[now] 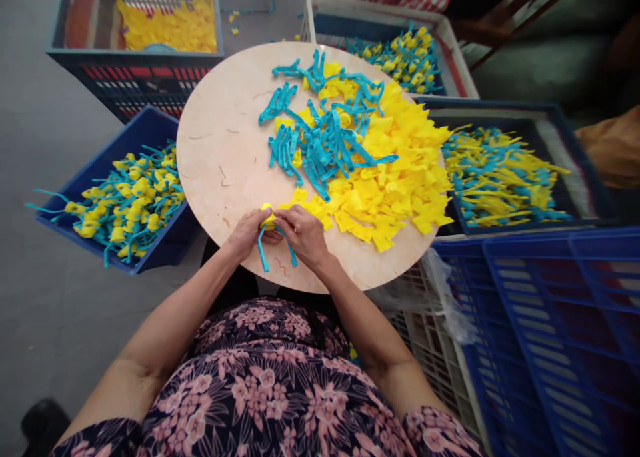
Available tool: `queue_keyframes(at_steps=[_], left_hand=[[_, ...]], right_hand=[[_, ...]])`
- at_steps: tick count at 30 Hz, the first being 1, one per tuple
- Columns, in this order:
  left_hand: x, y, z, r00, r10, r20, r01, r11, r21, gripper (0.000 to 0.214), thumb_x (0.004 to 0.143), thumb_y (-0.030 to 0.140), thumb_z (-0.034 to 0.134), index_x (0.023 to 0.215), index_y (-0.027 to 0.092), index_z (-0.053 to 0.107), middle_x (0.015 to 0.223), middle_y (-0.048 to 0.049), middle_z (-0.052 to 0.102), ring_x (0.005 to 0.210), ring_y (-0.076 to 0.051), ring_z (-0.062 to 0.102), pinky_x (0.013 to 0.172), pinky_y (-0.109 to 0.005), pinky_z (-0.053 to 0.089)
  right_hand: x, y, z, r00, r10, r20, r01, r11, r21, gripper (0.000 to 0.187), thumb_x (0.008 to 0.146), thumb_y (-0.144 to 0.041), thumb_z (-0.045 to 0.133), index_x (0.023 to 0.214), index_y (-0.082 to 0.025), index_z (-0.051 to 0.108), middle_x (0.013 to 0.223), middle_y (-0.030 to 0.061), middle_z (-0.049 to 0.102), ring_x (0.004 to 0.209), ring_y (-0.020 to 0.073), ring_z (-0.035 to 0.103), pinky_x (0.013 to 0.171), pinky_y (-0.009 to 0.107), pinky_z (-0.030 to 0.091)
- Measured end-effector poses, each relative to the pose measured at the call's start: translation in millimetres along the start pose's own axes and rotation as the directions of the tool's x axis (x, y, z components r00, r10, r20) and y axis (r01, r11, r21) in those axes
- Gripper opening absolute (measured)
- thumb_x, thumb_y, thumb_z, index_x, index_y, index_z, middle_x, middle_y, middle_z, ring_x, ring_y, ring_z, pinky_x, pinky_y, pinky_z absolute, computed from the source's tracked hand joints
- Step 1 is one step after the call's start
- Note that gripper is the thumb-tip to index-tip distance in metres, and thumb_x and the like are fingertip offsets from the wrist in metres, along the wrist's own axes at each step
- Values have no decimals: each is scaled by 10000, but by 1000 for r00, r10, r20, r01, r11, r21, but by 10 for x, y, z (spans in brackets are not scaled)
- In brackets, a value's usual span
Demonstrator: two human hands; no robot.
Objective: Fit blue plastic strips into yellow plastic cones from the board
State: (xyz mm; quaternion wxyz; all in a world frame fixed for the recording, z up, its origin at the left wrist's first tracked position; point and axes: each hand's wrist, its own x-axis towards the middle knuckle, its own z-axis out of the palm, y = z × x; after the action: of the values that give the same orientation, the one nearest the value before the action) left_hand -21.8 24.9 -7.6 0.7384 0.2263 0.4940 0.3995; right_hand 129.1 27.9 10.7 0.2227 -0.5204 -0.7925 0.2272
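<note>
A round, pale wooden board [215, 157] lies before me, heaped with loose yellow fabric pieces [385, 184] and tangled teal plastic strips [325, 134]. My left hand [245, 234] and my right hand [303, 234] meet at the board's near edge. Together they pinch a small yellow bundle [267, 217], partly hidden by my fingers. A teal strip [263, 250] runs from the bundle and hangs in a loop below my hands. The heap's yellow edge lies just beyond my right hand.
A blue crate [65, 234] at left holds yellow-and-teal bundles. More bundles fill crates at the far [450, 57] and right [550, 110] sides of the board. Yellow pieces fill a back-left crate [135, 54]. A blue lattice crate [525, 324] and white crate [430, 330] stand at lower right.
</note>
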Motion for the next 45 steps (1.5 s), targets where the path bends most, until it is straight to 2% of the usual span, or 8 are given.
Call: queue_keyframes(at_steps=[8, 12, 20, 28, 35, 40, 43, 45], left_hand=[[-13, 30, 12, 997, -78, -5, 78, 996, -54, 433, 919, 516, 513, 900, 117, 678, 637, -66, 689, 484, -161, 651, 456, -246, 533], [-18, 53, 17, 998, -71, -3, 70, 997, -16, 356, 917, 439, 554, 885, 104, 669, 636, -56, 690, 434, -131, 614, 437, -227, 522], [12, 61, -62, 992, -121, 25, 123, 985, -119, 376, 930, 404, 498, 831, 88, 677, 541, -58, 650, 424, -139, 606, 462, -238, 530], [74, -75, -80, 999, 32, -10, -34, 973, -228, 290, 822, 437, 657, 863, 150, 661, 684, -35, 706, 565, -155, 681, 548, -256, 575], [69, -85, -109, 999, 36, 35, -29, 984, -173, 323, 747, 457, 717, 863, 157, 689, 718, -58, 726, 666, -214, 717, 585, -308, 588], [50, -117, -104, 987, 144, -77, -156, 969, -189, 372, 712, 464, 744, 898, 146, 695, 754, -41, 736, 626, -162, 689, 554, -242, 563], [43, -125, -85, 979, 170, -108, -192, 952, -240, 406, 704, 484, 747, 908, 140, 677, 744, -45, 736, 663, -184, 706, 611, -273, 583], [41, -116, -68, 980, 168, -110, -193, 937, -292, 396, 715, 496, 735, 883, 146, 657, 733, -51, 737, 721, -215, 725, 687, -321, 597]], right_hand=[[-18, -28, 87, 994, -106, 5, 105, 984, -147, 305, 1005, -303, 424, 998, -209, 714, 857, 54, 631, 814, 173, 586, 729, 272, 433], [-1, -24, 94, 988, -157, 5, 155, 971, -180, 285, 1001, -283, 438, 967, -192, 706, 831, 55, 609, 782, 169, 564, 701, 268, 401], [38, 2, -29, 999, -52, 12, 51, 992, 111, 294, 986, -367, 483, 984, -168, 701, 880, 58, 663, 817, 160, 608, 729, 257, 429], [-174, -212, -174, 957, 259, 128, -263, 965, 8, 283, 894, -420, 624, 1038, -199, 725, 677, 3, 655, 660, 159, 589, 617, 266, 344], [2, -141, -242, 960, 188, 207, -207, 976, 72, 201, 891, -274, 572, 827, -185, 740, 735, 23, 699, 700, 156, 600, 616, 258, 352], [-57, -342, -193, 971, 201, 127, -211, 975, 65, 209, 886, -260, 555, 973, -174, 724, 885, 66, 714, 822, 193, 631, 681, 274, 400], [-136, -313, -123, 971, 190, 144, -229, 908, 351, 285, 927, -381, 505, 958, -179, 703, 771, 32, 666, 689, 150, 604, 621, 256, 404], [-208, -215, -56, 950, 265, 164, -309, 741, 597, 411, 960, -491, 403, 997, -181, 670, 662, -9, 605, 540, 112, 540, 545, 240, 392]])
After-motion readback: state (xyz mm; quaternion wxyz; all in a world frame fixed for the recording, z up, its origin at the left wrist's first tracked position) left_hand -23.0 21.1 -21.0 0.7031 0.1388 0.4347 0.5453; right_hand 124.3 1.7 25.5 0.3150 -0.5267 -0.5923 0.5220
